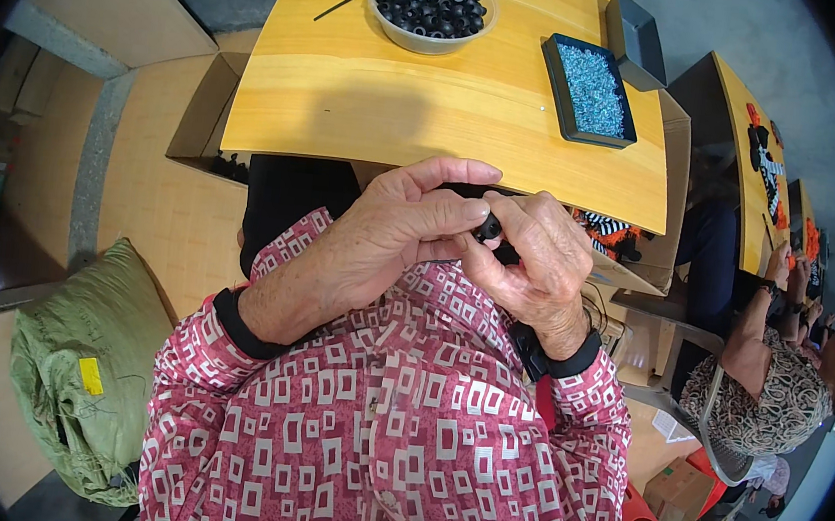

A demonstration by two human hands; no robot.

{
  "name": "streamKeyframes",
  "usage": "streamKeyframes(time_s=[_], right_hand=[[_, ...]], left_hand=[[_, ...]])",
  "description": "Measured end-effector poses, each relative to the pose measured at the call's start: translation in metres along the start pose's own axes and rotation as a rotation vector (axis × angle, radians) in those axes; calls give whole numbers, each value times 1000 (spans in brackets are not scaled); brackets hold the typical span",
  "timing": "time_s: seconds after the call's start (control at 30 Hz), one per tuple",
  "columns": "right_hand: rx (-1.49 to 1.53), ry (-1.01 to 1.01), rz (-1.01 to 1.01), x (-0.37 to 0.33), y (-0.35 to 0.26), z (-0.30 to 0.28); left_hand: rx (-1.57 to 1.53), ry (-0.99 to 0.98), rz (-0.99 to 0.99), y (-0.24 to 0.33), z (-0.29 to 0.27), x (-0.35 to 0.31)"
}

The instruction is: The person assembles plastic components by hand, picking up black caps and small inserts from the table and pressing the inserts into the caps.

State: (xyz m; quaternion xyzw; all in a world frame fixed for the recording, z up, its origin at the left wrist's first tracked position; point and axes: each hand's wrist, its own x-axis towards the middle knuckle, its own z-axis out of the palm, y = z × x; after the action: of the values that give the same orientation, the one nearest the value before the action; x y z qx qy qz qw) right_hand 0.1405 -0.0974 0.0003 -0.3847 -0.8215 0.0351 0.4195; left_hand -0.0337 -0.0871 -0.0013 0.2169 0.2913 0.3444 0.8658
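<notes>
A small round black bead with a hole sits between my two hands, just past the table's near edge. The thumb and curled fingers of my right hand pinch it. My left hand comes at it from the other side, its thumb tip close against the bead. Its index finger is bent above the thumb, and the other fingers curl below. Whatever lies between those left fingertips is too small or hidden to make out. A clear round bowl on the table holds many similar black beads.
On the yellow wooden table, a black tray of small shiny bits stands beside a dark tray. A thin black stick leans by the bowl. Cardboard boxes flank the table. A green sack lies left; a person sits right.
</notes>
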Motion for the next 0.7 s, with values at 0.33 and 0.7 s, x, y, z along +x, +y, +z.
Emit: streamKeyframes(time_s=[0.33,0.7], right_hand=[[5,28,-59,7,2,-8],[-42,16,-91,15,-3,-21]], left_hand=[[-40,-6,-2,-1,5,2],[24,41,36,7,16,-6]])
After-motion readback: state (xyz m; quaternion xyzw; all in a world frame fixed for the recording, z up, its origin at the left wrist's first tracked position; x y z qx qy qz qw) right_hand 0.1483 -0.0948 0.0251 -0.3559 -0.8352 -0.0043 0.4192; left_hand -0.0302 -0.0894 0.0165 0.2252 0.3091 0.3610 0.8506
